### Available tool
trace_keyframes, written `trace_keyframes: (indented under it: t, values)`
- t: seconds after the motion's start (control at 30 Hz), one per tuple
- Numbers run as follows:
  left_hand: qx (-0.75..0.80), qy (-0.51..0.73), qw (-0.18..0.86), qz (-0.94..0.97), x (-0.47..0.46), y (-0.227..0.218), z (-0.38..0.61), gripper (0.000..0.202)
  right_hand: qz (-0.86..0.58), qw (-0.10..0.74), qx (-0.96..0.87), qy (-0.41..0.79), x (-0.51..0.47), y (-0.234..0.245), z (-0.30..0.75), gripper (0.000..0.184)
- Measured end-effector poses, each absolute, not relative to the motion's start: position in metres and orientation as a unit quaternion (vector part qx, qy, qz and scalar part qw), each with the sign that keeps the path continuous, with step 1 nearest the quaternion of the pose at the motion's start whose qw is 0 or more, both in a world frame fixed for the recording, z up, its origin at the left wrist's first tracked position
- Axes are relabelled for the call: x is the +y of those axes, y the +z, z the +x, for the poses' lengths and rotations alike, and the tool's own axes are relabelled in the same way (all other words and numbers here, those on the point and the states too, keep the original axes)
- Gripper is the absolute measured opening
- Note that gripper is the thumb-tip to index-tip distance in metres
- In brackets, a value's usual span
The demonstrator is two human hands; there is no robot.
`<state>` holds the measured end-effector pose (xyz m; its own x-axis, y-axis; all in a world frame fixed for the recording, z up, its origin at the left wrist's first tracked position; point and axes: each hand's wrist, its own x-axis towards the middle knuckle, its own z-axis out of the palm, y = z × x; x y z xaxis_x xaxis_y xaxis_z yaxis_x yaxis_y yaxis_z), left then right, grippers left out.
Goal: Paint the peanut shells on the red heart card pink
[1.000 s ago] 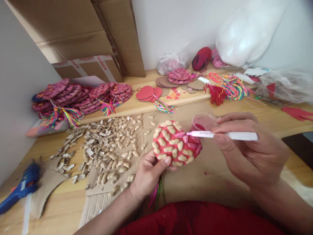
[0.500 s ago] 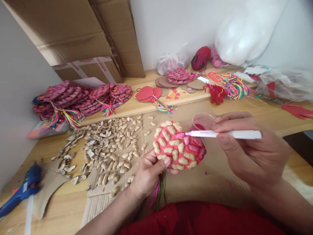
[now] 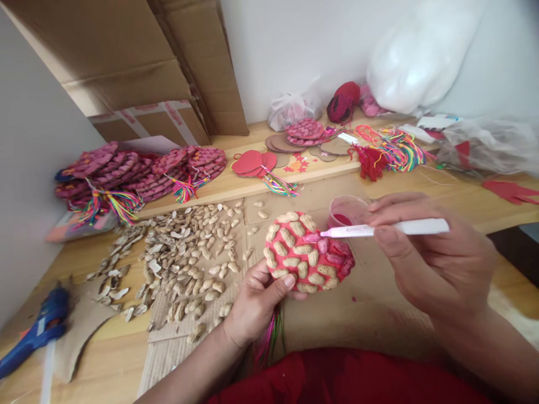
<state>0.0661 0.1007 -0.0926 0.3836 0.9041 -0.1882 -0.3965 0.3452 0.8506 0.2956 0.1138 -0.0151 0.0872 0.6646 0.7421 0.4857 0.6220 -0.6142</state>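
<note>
Holding a pink-tipped marker point(image 3: 353, 231) to a peanut-studded red disc point(image 3: 302, 249)

From where I stand, the disc is up off the cardboard sheet point(image 3: 370, 320), between the two hands. The left hand point(image 3: 256, 306) has it pinched at the lower-left rim, thumb on the face and fingers beneath. The right hand point(image 3: 438, 258) has the marker clamped between thumb and fingers around mid-barrel. The marker's long axis runs almost level, blunt end to the right, nib to the left, at the right end of a pink peanut point(image 3: 311, 238); whether it touches the shell I can't quite make out. Being round, the disc has no long axis; its nut-covered face is turned up, pink shells point(image 3: 336, 258) at the right, tan ones over the rest.

I'd judge the disc light and fairly stiff, its shells brittle and liable to crack or pop loose if squeezed. The tan-shelled edge is the sensible hold; the slim, smooth marker is best gripped near its middle. A plastic cup point(image 3: 354, 209) stands just beyond the disc, loose peanuts point(image 3: 197, 247) lie to its left, and coloured tassel strands point(image 3: 272, 334) show below.
</note>
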Motion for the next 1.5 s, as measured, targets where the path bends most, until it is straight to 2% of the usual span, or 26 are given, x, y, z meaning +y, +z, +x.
trace_keyframes:
  t: [0.17,0.6,1.13,1.5]
  values:
    - [0.352,0.433,0.739,0.378,0.1,-0.096,0.065,0.023,-0.431,0.62,-0.652,0.063,0.114,-0.014,0.296,0.016]
    - [0.344,0.436,0.747,0.364,0.102,-0.09,0.067,0.025,-0.445,0.61,-0.652,0.071,0.114,-0.016,0.294,0.015]
    - [0.342,0.44,0.763,0.329,0.104,-0.082,0.069,0.018,-0.432,0.593,-0.675,0.081,0.115,-0.019,0.295,0.021]
    - [0.361,0.439,0.755,0.327,0.106,-0.08,0.07,0.024,-0.42,0.606,-0.667,0.108,0.116,-0.02,0.293,0.02]
